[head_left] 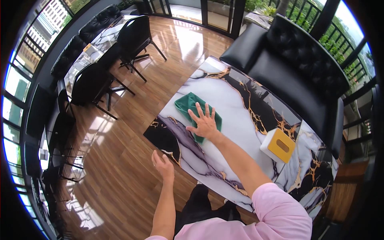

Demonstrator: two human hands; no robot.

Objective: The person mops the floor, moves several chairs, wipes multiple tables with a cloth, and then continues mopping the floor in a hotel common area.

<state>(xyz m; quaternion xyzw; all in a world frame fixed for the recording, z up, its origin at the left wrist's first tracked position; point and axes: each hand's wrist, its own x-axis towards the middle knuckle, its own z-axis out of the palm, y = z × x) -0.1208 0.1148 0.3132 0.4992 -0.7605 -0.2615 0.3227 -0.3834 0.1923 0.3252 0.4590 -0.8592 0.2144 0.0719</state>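
Note:
A green cloth (189,103) lies folded and wrinkled on the glossy marble-patterned table (232,100). My right hand (205,123) rests flat on top of it, fingers spread, covering part of the fabric. Beyond the table's left edge, my left hand (163,165) hangs over the floor with its fingers apart and nothing in it. On the right part of the tabletop stands a white tissue box (269,145) with a yellow slotted lid (281,147), apart from both hands.
A black tufted sofa (292,80) runs along the table's far right side. Black chairs (134,38) and a second marble-patterned table (80,62) stand at the upper left. Shiny wooden floor (116,148) lies between the tables. A wooden piece (345,196) is at the lower right.

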